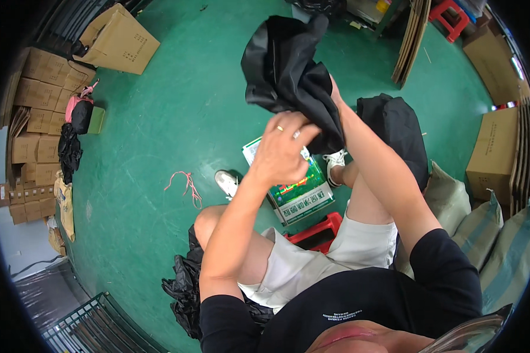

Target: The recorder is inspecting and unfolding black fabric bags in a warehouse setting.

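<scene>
I sit on a low red stool [318,232] and hold a black garment [288,70] up in front of me with both hands. My left hand [282,150], with a ring on one finger, grips its lower edge. My right hand [334,97] is mostly hidden behind the cloth and holds it from the far side. Under my hands, on the green floor between my white shoes, lies a green and white printed flat box [297,194].
A pile of black cloth [394,126] lies to my right and crumpled black plastic [182,288] by my left hip. Stacked cardboard boxes [38,117] line the left, more boxes [494,150] and striped sacks [489,229] the right. Pink string [185,182] lies on the floor.
</scene>
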A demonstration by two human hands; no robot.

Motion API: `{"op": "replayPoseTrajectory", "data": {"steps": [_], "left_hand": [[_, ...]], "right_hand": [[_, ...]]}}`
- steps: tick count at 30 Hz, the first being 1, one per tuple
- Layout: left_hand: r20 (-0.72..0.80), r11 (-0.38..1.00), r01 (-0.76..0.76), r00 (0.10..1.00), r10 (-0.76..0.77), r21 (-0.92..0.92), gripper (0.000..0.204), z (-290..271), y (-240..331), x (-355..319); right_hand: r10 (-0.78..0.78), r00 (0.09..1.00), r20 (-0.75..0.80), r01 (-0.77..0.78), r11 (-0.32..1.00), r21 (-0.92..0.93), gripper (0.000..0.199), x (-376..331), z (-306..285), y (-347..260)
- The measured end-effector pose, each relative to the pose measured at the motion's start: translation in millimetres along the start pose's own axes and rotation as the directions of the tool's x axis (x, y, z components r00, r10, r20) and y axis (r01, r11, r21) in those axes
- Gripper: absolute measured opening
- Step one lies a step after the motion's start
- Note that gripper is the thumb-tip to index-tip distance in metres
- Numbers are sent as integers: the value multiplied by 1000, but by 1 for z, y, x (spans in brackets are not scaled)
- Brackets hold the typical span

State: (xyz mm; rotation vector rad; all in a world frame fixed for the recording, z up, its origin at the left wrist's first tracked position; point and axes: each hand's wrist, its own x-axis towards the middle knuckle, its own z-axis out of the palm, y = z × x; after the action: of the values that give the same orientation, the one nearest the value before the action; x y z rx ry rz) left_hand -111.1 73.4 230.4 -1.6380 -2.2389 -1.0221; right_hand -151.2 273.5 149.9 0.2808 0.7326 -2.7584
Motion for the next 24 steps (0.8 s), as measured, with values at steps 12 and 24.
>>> {"op": "replayPoseTrajectory", "data": {"steps": [12,24], "left_hand": [[309,-158,633,135,-941,-758,62,36,-61,-27],[382,-347,204,169,-909,-916,28,72,-106,-54]], "right_hand": [[-126,991,31,123,987,101,37,-27,47,17],[-95,994,-56,87,987,-132,32,-44,44,10]]}}
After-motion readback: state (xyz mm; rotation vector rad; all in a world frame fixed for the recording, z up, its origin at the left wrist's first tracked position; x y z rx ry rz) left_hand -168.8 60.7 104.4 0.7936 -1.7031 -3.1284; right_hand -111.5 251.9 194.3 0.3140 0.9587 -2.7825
